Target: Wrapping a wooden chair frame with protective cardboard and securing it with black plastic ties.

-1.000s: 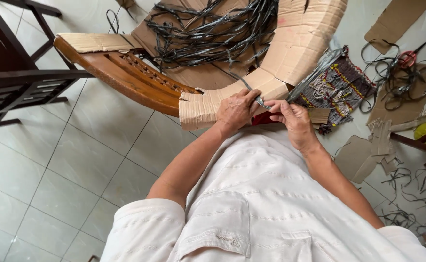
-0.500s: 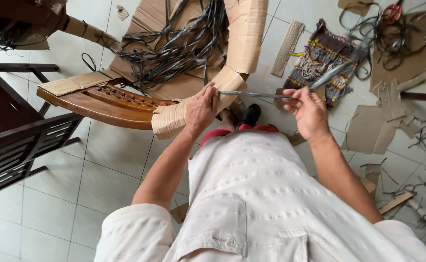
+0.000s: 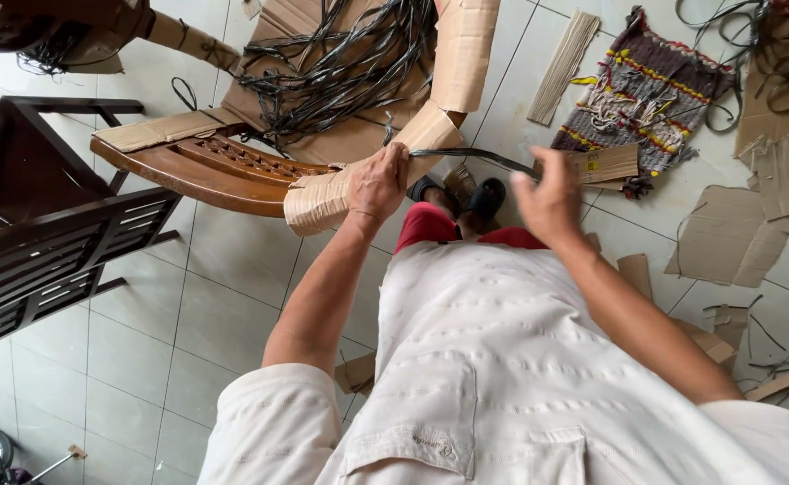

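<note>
The dark strap (image 3: 471,157) now runs taut between both hands, and the right hand (image 3: 549,199) has swung further right of the cardboard-wrapped chair arm (image 3: 359,184), so the wrap looks to be getting cinched. Left hand (image 3: 378,182) pinches the strap against the cardboard; right hand's blurred, fingers apparently curled round the strap end.

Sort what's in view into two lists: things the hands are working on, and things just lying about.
In hand:
- left hand, pressing the cardboard wrap on the wooden chair frame
- right hand, blurred, pulling the dark strap

Lying about:
- tangle of dark straps
- woven patterned mat
- cardboard scraps
- dark wooden chair
</note>
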